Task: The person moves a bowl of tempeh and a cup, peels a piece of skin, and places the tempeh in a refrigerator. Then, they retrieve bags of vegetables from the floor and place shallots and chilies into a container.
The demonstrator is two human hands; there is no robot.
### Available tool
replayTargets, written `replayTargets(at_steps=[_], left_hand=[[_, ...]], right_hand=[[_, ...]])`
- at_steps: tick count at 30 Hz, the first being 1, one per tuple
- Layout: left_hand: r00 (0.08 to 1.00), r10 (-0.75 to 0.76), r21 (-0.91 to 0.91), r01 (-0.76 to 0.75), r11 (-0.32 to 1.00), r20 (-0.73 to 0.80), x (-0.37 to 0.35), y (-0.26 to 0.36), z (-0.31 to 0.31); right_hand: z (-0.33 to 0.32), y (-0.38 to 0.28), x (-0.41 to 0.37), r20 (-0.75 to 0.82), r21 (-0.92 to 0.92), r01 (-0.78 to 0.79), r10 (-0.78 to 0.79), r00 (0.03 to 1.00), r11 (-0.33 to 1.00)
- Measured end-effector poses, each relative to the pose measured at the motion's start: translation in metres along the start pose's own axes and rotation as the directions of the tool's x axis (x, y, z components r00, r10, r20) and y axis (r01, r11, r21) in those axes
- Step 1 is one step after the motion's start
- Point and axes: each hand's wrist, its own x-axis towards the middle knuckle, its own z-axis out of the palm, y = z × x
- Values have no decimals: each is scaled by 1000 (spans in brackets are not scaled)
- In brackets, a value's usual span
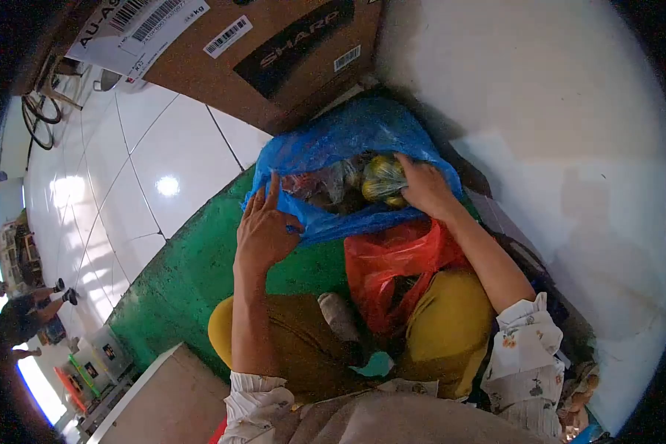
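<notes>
A large blue plastic bag [348, 127] lies with its mouth spread in front of me. My left hand [263, 233] holds the near left part of its rim, the index finger stretched along the plastic. Inside the bag, my right hand [428, 191] is closed on a clear plastic bag of yellow-green fruits [382, 180], whose exact kind I cannot make out. Left of it, another clear plastic packet [337, 181] shows dark and reddish contents. A red plastic bag [381, 270] rests against my right knee, below my right forearm.
A big brown SHARP carton [274, 55] stands behind the blue bag. A white wall [555, 148] rises on the right. Green flooring [192, 266] lies under me, with white tiles [163, 148] beyond. A pale box [163, 399] sits at lower left. Another person [33, 314] is far left.
</notes>
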Motion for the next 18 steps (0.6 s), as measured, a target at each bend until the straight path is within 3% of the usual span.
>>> replayTargets(at_steps=[4, 6, 9, 13, 15, 18], left_hand=[[999, -28, 43, 27, 999, 23, 1, 1, 1], [999, -33, 66, 35, 997, -34, 2, -1, 5], [999, -19, 74, 21, 997, -35, 3, 0, 4], [997, -65, 39, 66, 997, -30, 3, 2, 3], [985, -30, -22, 27, 999, -168, 6, -1, 14], [989, -16, -4, 16, 1000, -144, 6, -1, 12]], right_hand=[[5, 6, 5, 36, 6, -31, 31, 999, 999], [10, 14, 7, 21, -17, -15, 15, 1000, 1000], [7, 14, 8, 130, 8, -49, 48, 990, 999], [16, 25, 8, 35, 7, 26, -26, 999, 1000], [15, 21, 10, 12, 19, 58, -59, 998, 998], [14, 16, 9, 62, 16, -40, 38, 997, 999]])
